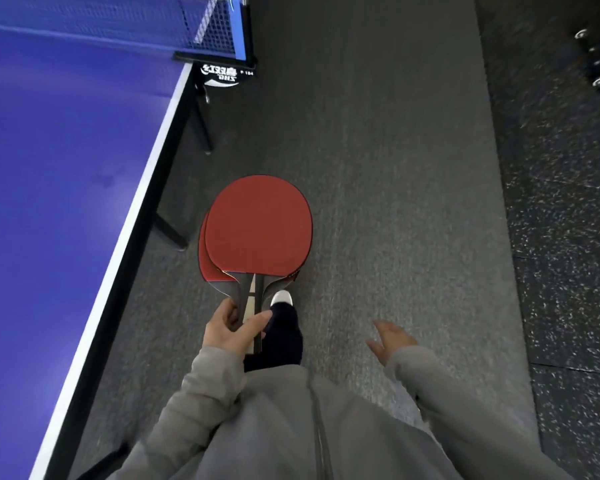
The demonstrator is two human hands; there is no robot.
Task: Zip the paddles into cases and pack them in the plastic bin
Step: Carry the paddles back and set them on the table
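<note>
Stacked paddles (257, 226) are gripped by the left hand (227, 329); the open right hand (390, 337) is best reserved for cases.

Single head-worn wide-angle view, facing forward and steeply down. Blue surface (66, 202) fills the frame's left, floor (395, 168) centre and right, wearer's torso (284, 431) close at bottom.

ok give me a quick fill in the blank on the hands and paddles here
The left hand grips two stacked table tennis paddles by their ____.
Their upturned faces are ____.
The right hand is open and holds ____.
The blue table tennis table lies on the person's ____ side.
Missing words: handles, red, nothing, left.
</note>
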